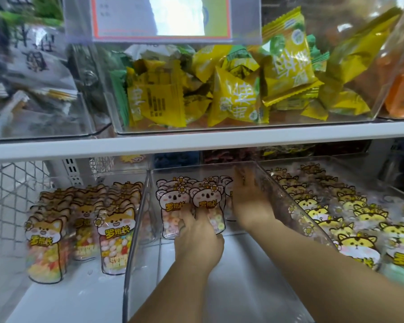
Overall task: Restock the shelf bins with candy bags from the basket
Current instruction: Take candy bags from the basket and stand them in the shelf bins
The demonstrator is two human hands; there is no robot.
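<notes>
Candy bags with a koala face (204,201) stand upright in rows at the far end of the middle clear bin (135,229) on the lower shelf; the near half of its floor is bare. My left hand (197,241) lies wide, straight fingers pressed against the fronts of the two nearest koala bags and covering their lower halves. My right hand (250,206) reaches farther in along the bin's right wall, beside a third row that it mostly hides. Its fingertips are blurred and its thumb is out of sight, so I cannot tell whether it holds a bag or only touches one.

Left of the bin stand dog-faced bags (116,231), seen partly through the curved wall. Right of it, tiger-faced bags (357,243) fill a neighbouring bin, cut off by the frame edge. Dark packets behind the koala rows are too shadowed by the upper shelf (196,143) to make out. On that shelf yellow packets (233,99) sit heaped in a clear bin, and the label holder (163,17) above them is too blurred to read.
</notes>
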